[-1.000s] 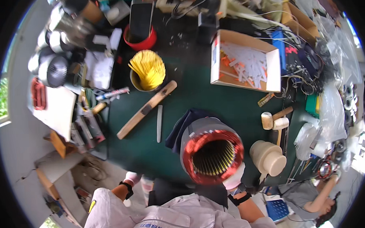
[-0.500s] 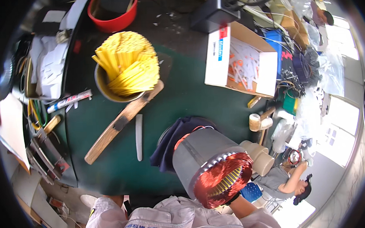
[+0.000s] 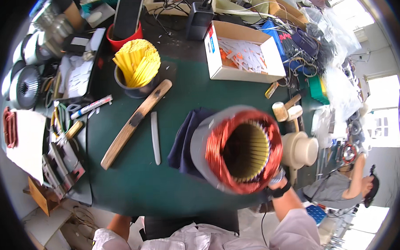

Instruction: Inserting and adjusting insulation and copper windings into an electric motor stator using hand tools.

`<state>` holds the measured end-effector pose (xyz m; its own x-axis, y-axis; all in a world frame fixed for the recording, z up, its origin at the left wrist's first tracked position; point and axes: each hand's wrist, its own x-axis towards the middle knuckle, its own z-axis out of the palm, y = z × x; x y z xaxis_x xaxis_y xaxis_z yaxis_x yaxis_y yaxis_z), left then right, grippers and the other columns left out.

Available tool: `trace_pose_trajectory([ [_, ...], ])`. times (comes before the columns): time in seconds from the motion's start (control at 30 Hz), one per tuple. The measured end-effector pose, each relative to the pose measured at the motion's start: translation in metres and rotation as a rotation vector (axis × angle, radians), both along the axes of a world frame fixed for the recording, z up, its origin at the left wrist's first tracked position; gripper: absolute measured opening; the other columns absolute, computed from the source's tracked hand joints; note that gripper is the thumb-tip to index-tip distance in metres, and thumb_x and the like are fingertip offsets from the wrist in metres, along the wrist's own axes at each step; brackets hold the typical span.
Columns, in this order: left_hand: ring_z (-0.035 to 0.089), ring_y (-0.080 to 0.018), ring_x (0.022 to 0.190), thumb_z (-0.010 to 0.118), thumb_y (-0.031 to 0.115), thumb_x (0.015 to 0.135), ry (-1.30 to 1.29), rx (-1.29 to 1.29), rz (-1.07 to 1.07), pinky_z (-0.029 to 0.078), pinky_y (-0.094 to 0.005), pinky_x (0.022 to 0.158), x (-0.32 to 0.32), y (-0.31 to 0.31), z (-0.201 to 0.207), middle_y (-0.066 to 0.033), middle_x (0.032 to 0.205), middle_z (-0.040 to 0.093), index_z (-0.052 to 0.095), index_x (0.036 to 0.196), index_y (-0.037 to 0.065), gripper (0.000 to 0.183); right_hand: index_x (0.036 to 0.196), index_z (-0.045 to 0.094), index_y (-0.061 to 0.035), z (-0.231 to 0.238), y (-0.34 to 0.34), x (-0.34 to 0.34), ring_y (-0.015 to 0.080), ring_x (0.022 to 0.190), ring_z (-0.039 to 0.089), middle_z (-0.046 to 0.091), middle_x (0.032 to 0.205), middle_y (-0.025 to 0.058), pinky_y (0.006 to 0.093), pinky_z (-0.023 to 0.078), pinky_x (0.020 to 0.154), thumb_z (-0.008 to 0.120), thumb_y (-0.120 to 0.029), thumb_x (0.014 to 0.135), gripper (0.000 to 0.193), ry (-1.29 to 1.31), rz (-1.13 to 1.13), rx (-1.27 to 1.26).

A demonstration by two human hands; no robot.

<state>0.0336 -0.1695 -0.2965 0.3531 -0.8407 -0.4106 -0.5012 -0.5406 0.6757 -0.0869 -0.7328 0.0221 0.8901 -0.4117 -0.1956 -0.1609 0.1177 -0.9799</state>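
A motor stator (image 3: 201, 148) with a grey cylindrical shell rests over a dark blue cloth (image 3: 179, 147) on the table, its open end turned up toward me. Red-brown copper windings ring that end, and yellow slot strips line the bore. My right hand (image 3: 277, 178), with a black band at the wrist, grips the stator's lower right side; the fingers are mostly hidden behind it. Of my left arm only the forearm (image 3: 120, 225) shows at the table's front edge, the hand being out of sight. Left of the cloth lie a narrow pale strip (image 3: 155, 139) and a wooden bat (image 3: 136, 123).
A dark cup (image 3: 135, 90) holds yellow strips (image 3: 138, 61). Behind it stands a red pot (image 3: 125, 39). A white box (image 3: 246, 72) of paper pieces sits at the back. Mallets (image 3: 279, 111) and a cream stepped cylinder (image 3: 293, 150) stand right. A co-worker (image 3: 338, 186) sits beyond.
The stator has swung upward and to the right, so its bore now faces me more directly. My right hand has moved up with it. The whole view has shifted.
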Motion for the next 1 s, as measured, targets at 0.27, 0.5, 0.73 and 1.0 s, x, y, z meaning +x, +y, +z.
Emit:
trace_pose_trajectory([
  [0.27,0.070,-0.0369,0.088,0.069,0.027,0.096,0.124,0.251,0.184,0.056,-0.0436,0.085,0.023,-0.001,0.164,-0.0196,0.099,0.076,0.075,0.112,0.007,0.027,0.135,0.061,0.0010,0.011,-0.025,0.051,0.0249,0.119,0.066,0.069,0.131,0.0147,0.0374,0.052,0.104,0.059,-0.006,0.101,0.035,-0.460,0.169,-0.639],
  [0.5,0.069,-0.0214,0.103,0.057,0.032,0.107,0.324,-0.383,-0.033,0.054,-0.0373,0.093,0.006,-0.106,0.411,-0.0121,0.113,0.074,0.069,0.126,-0.001,0.040,0.128,0.067,-0.0011,-0.003,-0.029,0.070,0.0159,0.113,0.066,0.072,0.126,0.0094,0.0337,0.051,0.099,0.049,-0.015,0.107,0.031,-0.371,0.183,-0.461],
  [0.73,0.056,-0.0176,0.129,0.048,0.027,0.112,0.509,-0.897,0.553,0.042,-0.0336,0.113,0.108,-0.263,0.325,-0.0111,0.139,0.062,0.056,0.144,-0.001,0.044,0.136,0.065,-0.0041,0.015,0.016,0.080,0.0137,0.115,0.064,0.071,0.128,0.0039,0.0309,0.051,0.099,0.056,-0.033,0.108,0.041,-0.277,0.039,-0.200],
  [1.0,0.051,-0.0198,0.138,0.038,0.032,0.115,0.379,-0.950,0.585,0.035,-0.0345,0.120,0.104,-0.317,0.298,-0.0087,0.146,0.059,0.057,0.145,0.004,0.046,0.130,0.062,-0.0022,-0.012,0.005,0.080,0.0181,0.116,0.065,0.069,0.131,0.0077,0.0338,0.052,0.103,0.041,-0.015,0.112,0.031,-0.332,0.062,-0.191],
])
